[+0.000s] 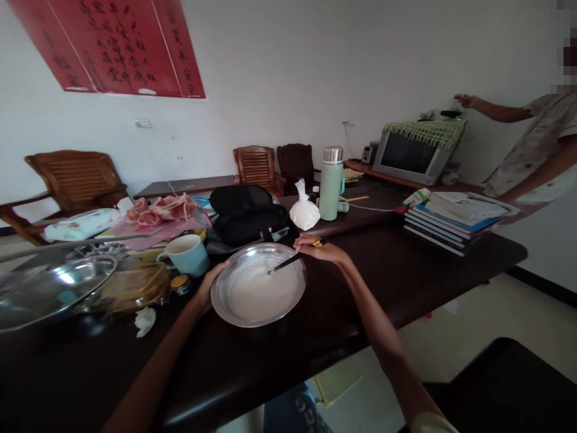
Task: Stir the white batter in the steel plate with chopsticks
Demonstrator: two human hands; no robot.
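A round metal bowl (pixel 259 320) sits on the dark table in front of me, with a white, smooth-looking liquid (pixel 261 297) in it. My left hand (pixel 211 285) holds the bowl's left side, its fingers partly hidden by the rim. Above the right rim, my right hand (pixel 319 248) is closed around a black-handled utensil (pixel 286 263). The utensil slants down to the left, and its metal end meets the white liquid, so I cannot tell if it is a spoon or a fork. Behind the bowl stands a tied plastic bag of white powder (pixel 305 214).
Left of the bowl are a light-blue mug (pixel 188 257), a small jar (pixel 180 285), a plastic container (pixel 137 288) and a larger metal basin (pixel 58 294). A black case (pixel 247 213) and green thermos (pixel 331 186) stand behind. Books (pixel 444 225) lie at right, near another person (pixel 532 138).
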